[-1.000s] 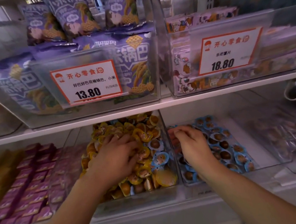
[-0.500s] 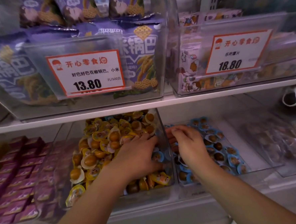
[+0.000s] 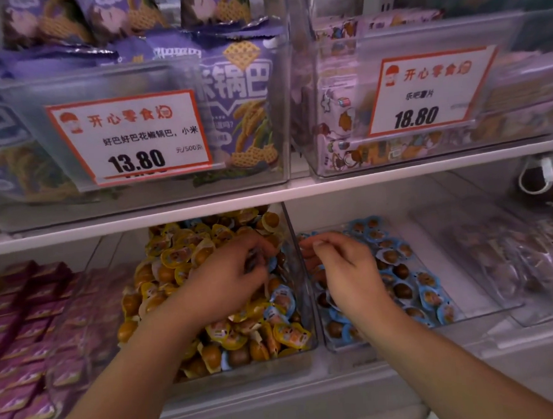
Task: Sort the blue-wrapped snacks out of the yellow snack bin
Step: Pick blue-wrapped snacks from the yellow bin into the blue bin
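Left hand [image 3: 227,277] digs in the yellow snack bin [image 3: 307,304], fingers curled on a blue-wrapped snack [image 3: 272,263] at its fingertips. Right hand [image 3: 347,269] hovers over the blue bin [image 3: 507,307], curled, contents unclear. Pinch only blue, lift clear of the divider; more blue ones sit near the left wrist.

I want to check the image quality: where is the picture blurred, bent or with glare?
Head view: the shelf edge bows from wide-angle distortion; the left hand fingertips smear with motion; the clear upper bins' fronts carry hazy reflections; the 13.80 price tag reads sharp.

hands [image 3: 285,270] over yellow bin [image 3: 302,308], blue snacks [image 3: 282,301]
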`<action>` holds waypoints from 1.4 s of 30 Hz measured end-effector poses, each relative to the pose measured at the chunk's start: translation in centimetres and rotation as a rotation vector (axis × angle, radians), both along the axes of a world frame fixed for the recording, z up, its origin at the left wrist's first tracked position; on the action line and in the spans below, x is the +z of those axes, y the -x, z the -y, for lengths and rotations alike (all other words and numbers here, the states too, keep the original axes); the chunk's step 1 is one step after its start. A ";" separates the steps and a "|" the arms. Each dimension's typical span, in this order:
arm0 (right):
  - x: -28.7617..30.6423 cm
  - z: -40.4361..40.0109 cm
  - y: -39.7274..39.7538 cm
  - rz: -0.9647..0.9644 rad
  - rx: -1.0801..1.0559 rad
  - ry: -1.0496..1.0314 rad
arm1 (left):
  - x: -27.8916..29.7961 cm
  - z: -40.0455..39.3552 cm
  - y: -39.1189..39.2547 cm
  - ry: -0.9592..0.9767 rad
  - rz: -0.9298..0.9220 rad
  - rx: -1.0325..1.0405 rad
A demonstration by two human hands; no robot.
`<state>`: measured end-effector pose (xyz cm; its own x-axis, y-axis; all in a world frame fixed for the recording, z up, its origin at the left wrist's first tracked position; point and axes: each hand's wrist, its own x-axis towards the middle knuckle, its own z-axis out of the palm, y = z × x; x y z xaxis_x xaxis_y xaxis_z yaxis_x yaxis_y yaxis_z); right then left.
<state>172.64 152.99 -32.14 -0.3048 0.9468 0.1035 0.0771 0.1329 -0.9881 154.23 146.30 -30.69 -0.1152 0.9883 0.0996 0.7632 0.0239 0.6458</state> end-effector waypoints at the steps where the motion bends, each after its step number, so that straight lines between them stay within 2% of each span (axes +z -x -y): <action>1: 0.0 0.0 -0.1 0.010 -0.001 -0.023 | -0.1 0.2 -0.2 0.007 -0.088 -0.018; 3: 0.1 0.2 -0.1 0.019 -0.005 -0.040 | -0.5 0.6 -1.0 0.035 -0.353 -0.059; 5: 0.2 0.3 -0.1 0.024 -0.012 -0.041 | -0.7 0.6 -1.5 0.072 -0.483 -0.086; 10: 0.3 0.6 -0.3 0.033 -0.017 -0.050 | 0.1 0.1 -0.9 0.315 -0.350 -0.152; 13: 0.4 0.7 -0.5 0.054 -0.009 -0.039 | 0.1 0.3 -0.4 0.347 -0.286 -0.170; 16: 0.5 0.6 -0.4 0.065 0.005 -0.029 | -0.1 0.7 -0.3 0.244 -0.182 -0.149; 20: 0.4 0.4 -0.3 0.083 0.019 -0.040 | -0.1 1.3 -0.8 0.085 -0.166 -0.088; 25: 2.4 1.3 -1.0 -0.054 -0.101 -0.135 | 2.8 1.6 -1.9 -0.268 0.207 0.116; 27: 3.5 2.4 -1.6 -0.193 -0.099 -0.031 | 4.0 2.2 -3.8 -0.324 0.266 0.084; 31: 5.5 4.6 -2.7 -0.487 0.155 0.563 | 4.4 3.0 -7.9 -0.425 -0.009 -0.059; 33: 6.0 4.9 -3.5 -0.631 0.273 0.738 | 4.1 2.8 -9.2 -0.396 -0.076 -0.148; 38: 6.1 4.3 -4.5 -0.657 0.291 0.754 | 3.4 2.3 -11.0 -0.308 -0.434 -0.095; 40: 5.7 4.0 -5.0 -0.607 0.321 0.749 | 3.4 1.8 -11.2 -0.284 -0.376 -0.127; 42: 5.2 3.2 -5.6 -0.559 0.322 0.727 | 3.2 1.5 -11.4 -0.268 -0.229 -0.150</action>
<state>178.22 149.80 -26.94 -0.6446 0.7172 -0.2648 -0.3622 -0.5915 -0.7204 165.63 144.83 -27.45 0.0845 0.9278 0.3635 0.8707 -0.2461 0.4258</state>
